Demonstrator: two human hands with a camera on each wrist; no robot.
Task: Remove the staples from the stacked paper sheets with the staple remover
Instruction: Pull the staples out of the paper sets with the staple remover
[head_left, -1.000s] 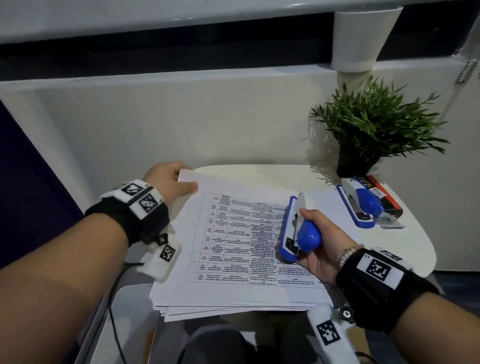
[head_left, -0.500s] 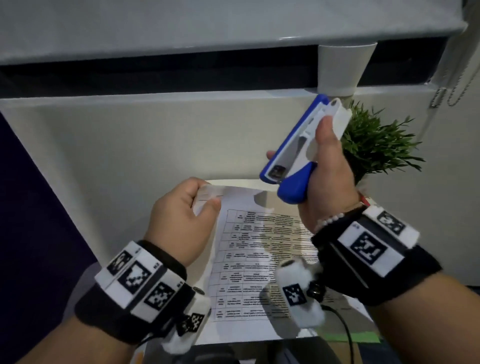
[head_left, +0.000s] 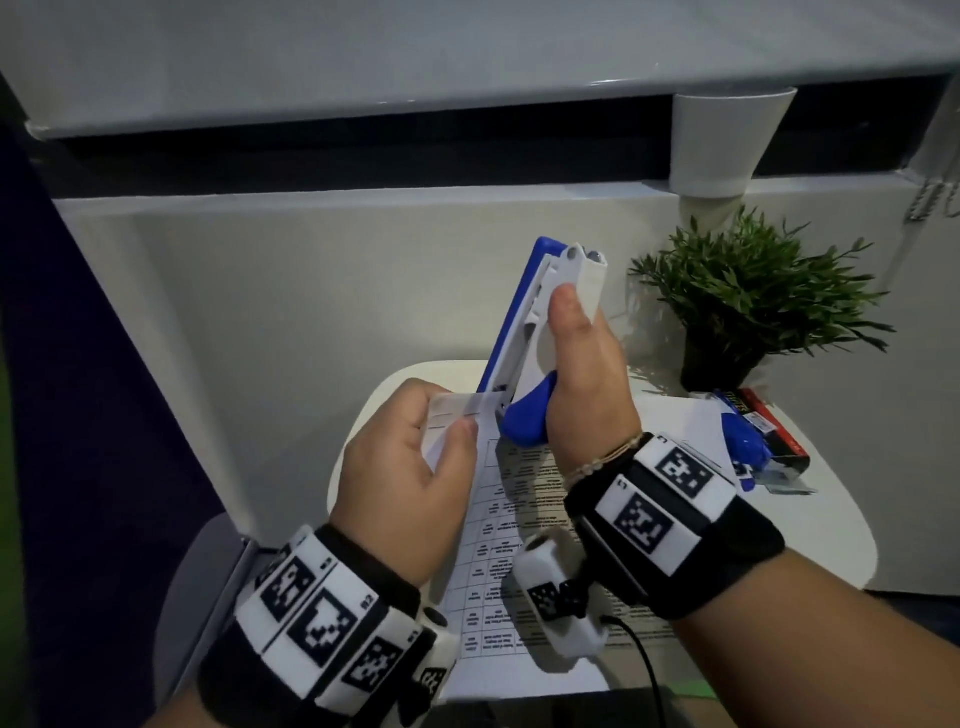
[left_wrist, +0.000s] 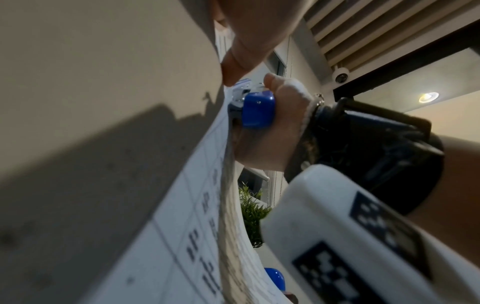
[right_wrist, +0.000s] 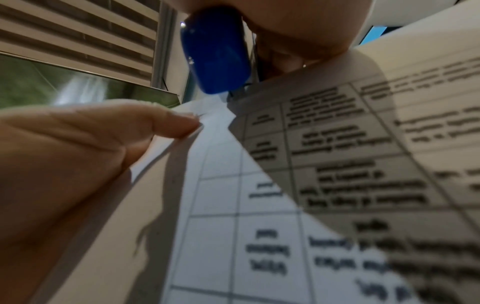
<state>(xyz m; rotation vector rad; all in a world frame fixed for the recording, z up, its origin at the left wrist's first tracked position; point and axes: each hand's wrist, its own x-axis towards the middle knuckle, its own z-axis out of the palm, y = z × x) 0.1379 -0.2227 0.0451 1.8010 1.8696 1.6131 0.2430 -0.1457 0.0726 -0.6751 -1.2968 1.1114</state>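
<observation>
One blue-and-white plastic staple remover (head_left: 522, 332), upright; right hand (head_left: 587, 395) grip wrapped round it, nose at corner of paper sheets (head_left: 498, 530). Left hand (head_left: 405, 478) grip pinches that corner. One potted plant (head_left: 748, 291) on round white surface (head_left: 810, 530).

Round white table (head_left: 831, 530) in front of me. On its far right: green potted plant (head_left: 753, 306) in a dark pot. Near it, a blue-and-white stapler-like tool (head_left: 745, 444) lies against a red-and-black box (head_left: 782, 434). White cone fixture (head_left: 727, 140) above the plant. Left wrist view: slatted blinds (left_wrist: 363, 26), dome camera (left_wrist: 340, 76), lit ceiling spot (left_wrist: 428, 97).
</observation>
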